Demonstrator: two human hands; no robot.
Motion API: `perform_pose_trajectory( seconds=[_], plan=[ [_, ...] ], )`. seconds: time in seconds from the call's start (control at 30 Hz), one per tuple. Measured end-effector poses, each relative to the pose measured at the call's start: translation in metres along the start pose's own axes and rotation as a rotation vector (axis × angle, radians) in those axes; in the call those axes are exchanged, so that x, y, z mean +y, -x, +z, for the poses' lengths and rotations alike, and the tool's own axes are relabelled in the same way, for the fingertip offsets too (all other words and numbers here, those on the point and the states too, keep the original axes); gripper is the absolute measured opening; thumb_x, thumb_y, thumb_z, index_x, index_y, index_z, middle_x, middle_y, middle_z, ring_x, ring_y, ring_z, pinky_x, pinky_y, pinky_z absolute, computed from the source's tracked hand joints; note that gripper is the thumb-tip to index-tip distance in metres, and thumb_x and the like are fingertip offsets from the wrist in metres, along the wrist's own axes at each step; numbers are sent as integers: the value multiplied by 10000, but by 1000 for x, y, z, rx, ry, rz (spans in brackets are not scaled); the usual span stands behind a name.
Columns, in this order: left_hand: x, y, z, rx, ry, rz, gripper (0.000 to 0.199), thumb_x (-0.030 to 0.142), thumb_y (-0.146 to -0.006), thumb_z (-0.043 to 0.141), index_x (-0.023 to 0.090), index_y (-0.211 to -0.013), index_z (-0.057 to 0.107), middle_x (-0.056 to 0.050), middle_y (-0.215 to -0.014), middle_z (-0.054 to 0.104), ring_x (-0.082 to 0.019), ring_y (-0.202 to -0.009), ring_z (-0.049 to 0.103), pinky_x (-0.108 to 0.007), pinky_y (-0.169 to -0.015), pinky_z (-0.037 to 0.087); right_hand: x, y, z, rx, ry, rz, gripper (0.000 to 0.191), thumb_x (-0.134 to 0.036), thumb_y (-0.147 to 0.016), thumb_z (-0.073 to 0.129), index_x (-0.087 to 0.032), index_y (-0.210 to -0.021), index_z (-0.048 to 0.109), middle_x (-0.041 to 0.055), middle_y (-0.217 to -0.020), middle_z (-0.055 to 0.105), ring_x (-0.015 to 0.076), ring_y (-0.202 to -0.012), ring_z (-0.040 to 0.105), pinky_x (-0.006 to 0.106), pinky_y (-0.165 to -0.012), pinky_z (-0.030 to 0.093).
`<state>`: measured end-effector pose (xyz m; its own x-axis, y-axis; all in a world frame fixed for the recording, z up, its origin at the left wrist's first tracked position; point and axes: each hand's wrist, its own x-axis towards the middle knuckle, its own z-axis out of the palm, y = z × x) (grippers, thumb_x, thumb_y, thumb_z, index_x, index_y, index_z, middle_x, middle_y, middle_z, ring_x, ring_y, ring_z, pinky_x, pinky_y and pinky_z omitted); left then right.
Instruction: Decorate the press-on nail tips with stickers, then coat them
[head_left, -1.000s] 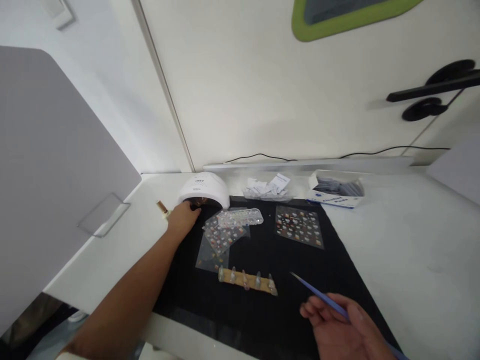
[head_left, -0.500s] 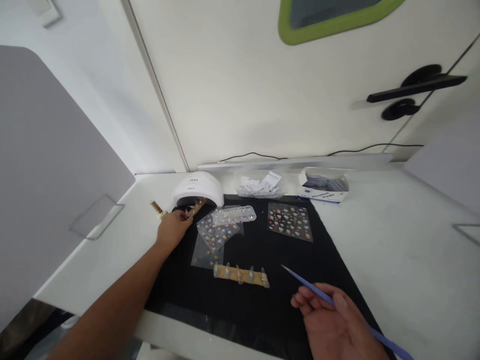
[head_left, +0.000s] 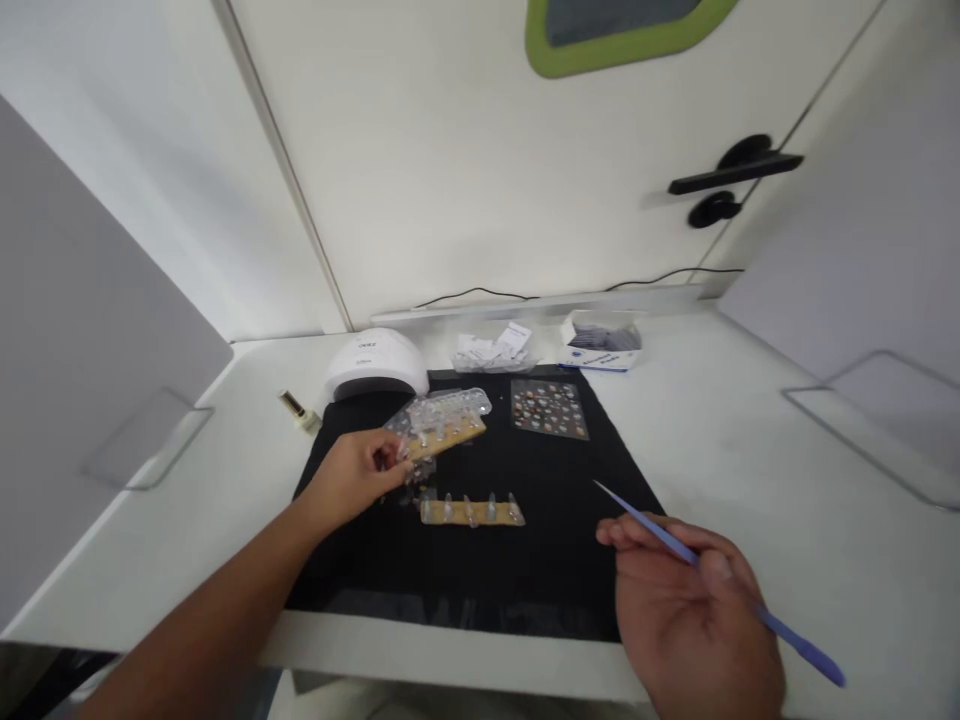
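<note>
Over the black mat [head_left: 555, 585], the left hand [head_left: 358, 477] pinched one end of a tan strip [head_left: 457, 435] set with clear tips, close by some patterned sheets [head_left: 421, 472] and a clear case [head_left: 466, 401]; whether it touched them could not be told. Held only at that end, it seemed liable to dip, and its tips might have snagged on the case. The right hand [head_left: 694, 600] held a purple tool [head_left: 651, 525] loosely, palm up; a careless sweep could have knocked a second strip [head_left: 480, 514]. The held strip's long axis slanted rightward and away, free end pointing far right; the other lay crosswise.
</note>
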<state>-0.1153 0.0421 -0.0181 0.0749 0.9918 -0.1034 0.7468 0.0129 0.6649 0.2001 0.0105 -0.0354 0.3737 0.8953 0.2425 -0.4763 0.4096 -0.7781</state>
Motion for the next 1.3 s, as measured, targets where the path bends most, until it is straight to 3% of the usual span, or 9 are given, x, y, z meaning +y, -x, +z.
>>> perform_pose_trajectory(
  seconds=[0.17,0.37,0.5,0.63,0.7,0.9,1.1,1.23,1.3],
  plan=[
    [32,-56,19,-230,-67,185,357,344,-991,662,164,-1298,628,-106,-1303,658,-272,-1097,685,-472,-909,604,-25,-9,1,-55,42,-226,146,-434,-808,787,-289,-793,775,-32,-694,762,179,-664,707,362,-655,590],
    [45,-74,37,-260,-202,339,350,336,-996,657,171,-1303,624,-114,-1311,655,-262,-1099,684,-474,-916,601,-44,-47,15,-148,58,-343,111,-382,-814,784,-272,-803,796,-32,-695,761,177,-640,698,353,-606,593],
    [51,-69,42,-204,-269,426,327,340,-1003,645,175,-1285,633,-111,-1315,654,-257,-1106,681,-475,-929,595,-39,-73,39,-234,16,-394,101,-378,-841,771,-283,-829,803,-24,-704,759,182,-649,693,352,-599,581],
    [50,-61,35,-120,-276,451,289,258,-853,815,152,-1107,726,-87,-1014,720,-288,-1032,648,-513,-971,532,-23,-91,56,-324,-20,-380,93,-350,-878,735,-288,-847,797,-32,-747,761,175,-656,696,346,-622,575],
    [47,-52,24,-50,-251,437,344,203,-796,844,154,-1118,733,-72,-899,698,-293,-971,619,-508,-945,515,-14,-96,57,-383,-16,-342,106,-327,-896,709,-279,-863,797,-18,-761,771,184,-678,704,354,-657,583],
    [34,-6,-11,96,-89,391,249,185,-968,577,201,-1207,642,-30,-925,576,-202,-874,588,-356,-794,506,3,-97,43,-583,39,-182,141,-331,-918,692,-248,-905,805,28,-719,764,210,-660,685,376,-622,570],
    [35,10,-11,-130,80,557,201,83,-949,553,233,-1076,593,-21,-1000,615,-183,-955,571,-343,-869,469,-7,-87,44,-705,69,-72,140,-314,-914,705,-231,-919,818,40,-669,737,207,-601,661,388,-554,544],
    [37,13,-8,-199,-23,523,206,143,-948,582,244,-1127,561,-44,-1099,620,-230,-1064,580,-393,-929,485,-17,-86,44,-783,139,19,112,-312,-896,750,-235,-942,818,47,-700,771,202,-593,675,386,-546,541],
    [37,16,-9,-236,-105,473,317,192,-918,645,259,-1206,528,-55,-1172,626,-258,-1110,591,-415,-939,505,-16,-88,42,-798,148,43,103,-309,-902,746,-246,-945,815,44,-721,778,199,-605,685,376,-544,552]
  ],
)
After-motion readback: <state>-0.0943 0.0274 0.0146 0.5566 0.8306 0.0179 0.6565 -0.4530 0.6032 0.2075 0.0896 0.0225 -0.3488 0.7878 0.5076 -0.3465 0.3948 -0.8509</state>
